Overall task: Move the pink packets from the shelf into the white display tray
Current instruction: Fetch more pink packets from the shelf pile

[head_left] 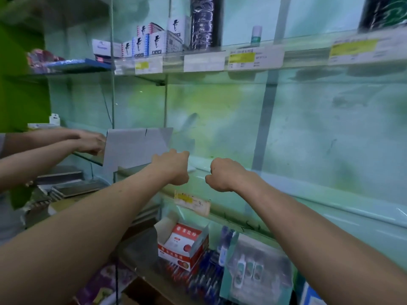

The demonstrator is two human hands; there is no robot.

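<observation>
A white cardboard display tray (136, 146) stands on the glass shelf (286, 190), its tall back panel facing me. My left hand (174, 167) is curled at the tray's lower right corner and grips its edge; the fingers are hidden behind the knuckles. Just to the right, my right hand (224, 175) is a closed fist over the shelf with nothing visible in it. Pinkish packets (41, 58) lie on the upper left shelf, far from both hands.
Another person's two hands (90, 142) reach in from the left, beside the tray. White boxes (152, 44) and dark rolls (201, 23) fill the top shelf. Below are a red and white carton (182, 243), blue pens (204, 274) and bottle packs (251, 267).
</observation>
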